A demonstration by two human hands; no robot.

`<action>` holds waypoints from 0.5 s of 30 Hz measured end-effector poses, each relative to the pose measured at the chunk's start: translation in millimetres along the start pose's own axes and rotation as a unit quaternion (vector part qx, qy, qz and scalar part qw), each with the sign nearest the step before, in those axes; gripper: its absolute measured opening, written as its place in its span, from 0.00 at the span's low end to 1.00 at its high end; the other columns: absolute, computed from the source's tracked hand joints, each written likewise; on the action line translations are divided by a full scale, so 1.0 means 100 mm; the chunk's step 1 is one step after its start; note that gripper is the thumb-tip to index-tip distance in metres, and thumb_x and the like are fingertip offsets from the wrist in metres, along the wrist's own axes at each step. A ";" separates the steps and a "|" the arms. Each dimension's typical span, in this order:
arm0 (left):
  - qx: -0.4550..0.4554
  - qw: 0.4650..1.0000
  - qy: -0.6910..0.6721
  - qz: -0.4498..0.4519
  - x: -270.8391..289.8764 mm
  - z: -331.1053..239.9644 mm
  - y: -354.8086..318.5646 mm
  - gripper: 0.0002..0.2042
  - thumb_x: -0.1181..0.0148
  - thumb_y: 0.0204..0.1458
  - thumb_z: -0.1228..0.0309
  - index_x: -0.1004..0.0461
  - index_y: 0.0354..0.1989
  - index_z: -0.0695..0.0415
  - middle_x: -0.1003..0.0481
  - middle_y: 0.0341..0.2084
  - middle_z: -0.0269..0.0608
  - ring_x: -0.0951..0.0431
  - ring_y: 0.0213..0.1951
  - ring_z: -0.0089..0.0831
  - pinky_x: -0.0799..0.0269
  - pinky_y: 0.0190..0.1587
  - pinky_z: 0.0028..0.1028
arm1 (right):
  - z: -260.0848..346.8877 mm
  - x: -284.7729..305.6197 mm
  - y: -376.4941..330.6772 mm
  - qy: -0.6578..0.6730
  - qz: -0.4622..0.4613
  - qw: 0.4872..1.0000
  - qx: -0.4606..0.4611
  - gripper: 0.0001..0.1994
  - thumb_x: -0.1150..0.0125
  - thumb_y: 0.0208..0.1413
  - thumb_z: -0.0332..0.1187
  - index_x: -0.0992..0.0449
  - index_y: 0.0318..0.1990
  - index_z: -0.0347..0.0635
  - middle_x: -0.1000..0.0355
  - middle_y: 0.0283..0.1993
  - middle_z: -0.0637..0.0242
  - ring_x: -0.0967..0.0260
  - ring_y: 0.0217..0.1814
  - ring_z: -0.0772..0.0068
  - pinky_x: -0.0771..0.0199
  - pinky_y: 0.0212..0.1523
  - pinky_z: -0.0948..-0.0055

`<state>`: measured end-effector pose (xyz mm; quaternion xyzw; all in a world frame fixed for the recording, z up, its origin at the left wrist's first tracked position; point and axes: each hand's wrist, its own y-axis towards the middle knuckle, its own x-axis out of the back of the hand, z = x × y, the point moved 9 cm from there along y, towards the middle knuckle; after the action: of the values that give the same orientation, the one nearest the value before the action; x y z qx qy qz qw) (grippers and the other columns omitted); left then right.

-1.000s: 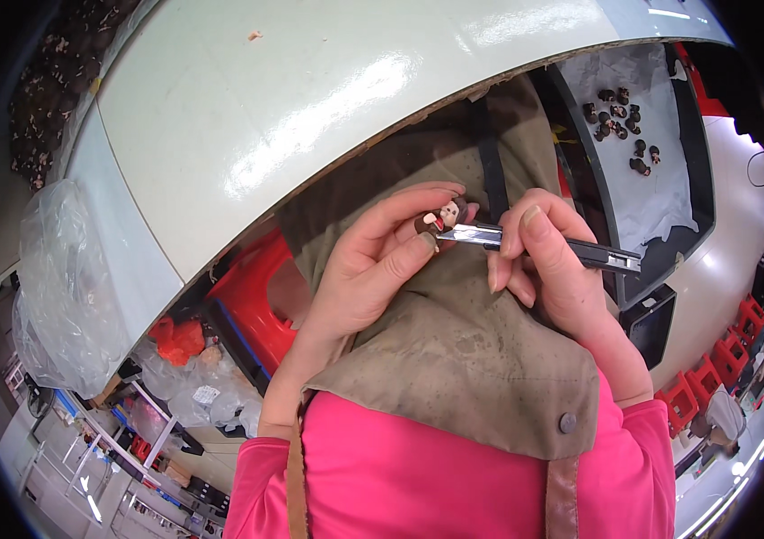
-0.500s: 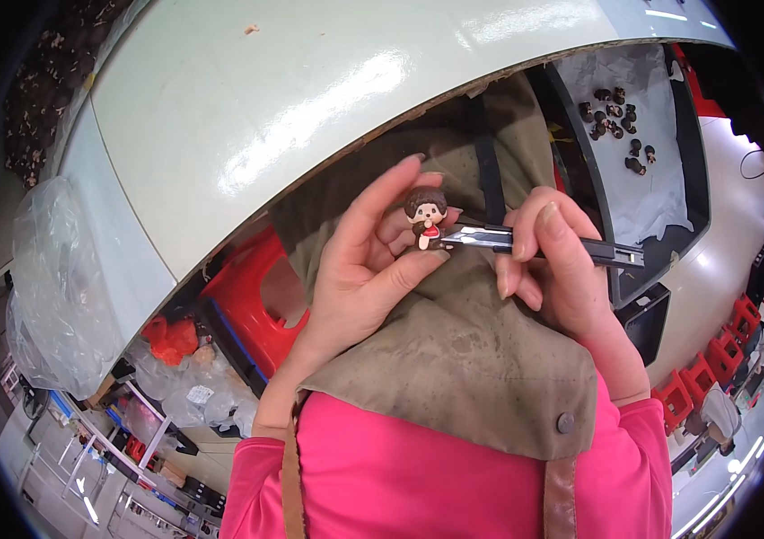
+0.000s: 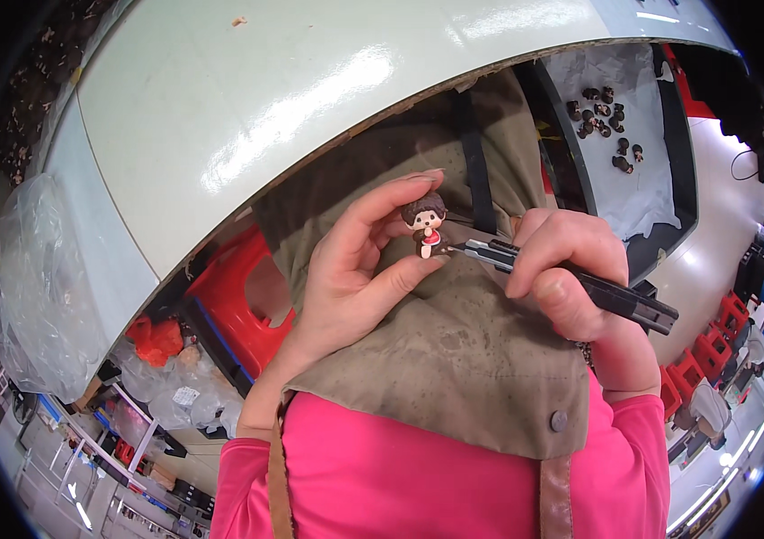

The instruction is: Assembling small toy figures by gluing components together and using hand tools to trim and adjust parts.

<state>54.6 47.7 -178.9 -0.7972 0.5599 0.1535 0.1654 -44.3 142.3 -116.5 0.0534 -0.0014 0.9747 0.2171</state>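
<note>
Brown-haired small figurine (image 3: 424, 225) pinched between left hand (image 3: 360, 269) thumb and fingertips, raised upright so its base is exposed. Right hand (image 3: 570, 269) grips black utility knife (image 3: 570, 280) pen-style, blade tip at figurine's feet, apparently trimming. Olive apron (image 3: 454, 359) beneath both hands; pale surface (image 3: 220, 108) beyond.

One figurine (image 3: 424, 224); one knife (image 3: 570, 281); two hands (image 3: 355, 269).

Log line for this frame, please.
left hand: holds figurine | right hand: holds knife, tip at figurine | over apron
</note>
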 end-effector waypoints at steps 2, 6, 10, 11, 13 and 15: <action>-0.010 1.000 0.013 -0.004 0.00 -0.01 0.00 0.26 0.43 0.46 0.85 0.40 0.56 0.62 0.39 0.57 0.46 0.33 0.51 0.25 0.37 0.53 0.25 | 0.00 -0.01 0.02 -0.013 0.007 1.000 0.014 0.17 0.48 0.55 0.45 0.29 0.22 0.41 0.36 0.18 0.69 0.41 0.18 0.73 0.44 0.21 0.74; 0.005 1.000 0.008 -0.008 0.02 0.00 0.00 0.26 0.42 0.46 0.84 0.40 0.56 0.62 0.39 0.56 0.45 0.33 0.51 0.25 0.37 0.53 0.25 | 0.06 -0.03 0.03 -0.043 0.017 0.998 0.033 0.16 0.48 0.54 0.43 0.29 0.22 0.42 0.36 0.17 0.69 0.40 0.17 0.70 0.42 0.21 0.73; 0.006 0.999 0.032 0.000 0.02 0.00 0.01 0.28 0.41 0.45 0.84 0.41 0.57 0.62 0.40 0.57 0.51 0.34 0.52 0.29 0.37 0.54 0.27 | 0.08 -0.04 0.05 -0.053 0.025 0.997 0.040 0.15 0.48 0.54 0.43 0.29 0.22 0.43 0.35 0.17 0.69 0.39 0.18 0.69 0.41 0.21 0.73; 0.010 0.999 0.030 -0.001 0.03 0.01 0.01 0.28 0.41 0.45 0.84 0.41 0.57 0.62 0.40 0.57 0.51 0.34 0.52 0.29 0.38 0.54 0.27 | 0.08 -0.05 0.05 -0.059 0.026 0.997 0.042 0.14 0.48 0.54 0.42 0.29 0.22 0.43 0.35 0.17 0.69 0.39 0.17 0.69 0.41 0.21 0.73; -0.001 0.999 0.049 0.005 0.03 0.00 0.01 0.28 0.41 0.45 0.84 0.41 0.57 0.62 0.40 0.57 0.51 0.34 0.52 0.29 0.38 0.54 0.27 | 0.08 -0.05 0.05 -0.065 0.027 0.997 0.043 0.14 0.47 0.53 0.42 0.29 0.23 0.43 0.35 0.17 0.69 0.39 0.17 0.69 0.41 0.21 0.73; -0.011 0.998 0.069 0.011 0.02 -0.02 0.01 0.28 0.41 0.45 0.84 0.41 0.57 0.62 0.40 0.57 0.51 0.34 0.52 0.28 0.38 0.54 0.27 | 0.10 -0.06 0.06 -0.073 0.027 0.996 0.046 0.13 0.46 0.52 0.40 0.30 0.22 0.44 0.35 0.17 0.69 0.38 0.17 0.68 0.41 0.20 0.72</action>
<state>54.9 44.7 -178.3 -0.8015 0.5769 0.1061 0.1163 -40.1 133.8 -107.0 0.1342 0.0259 0.9727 0.1873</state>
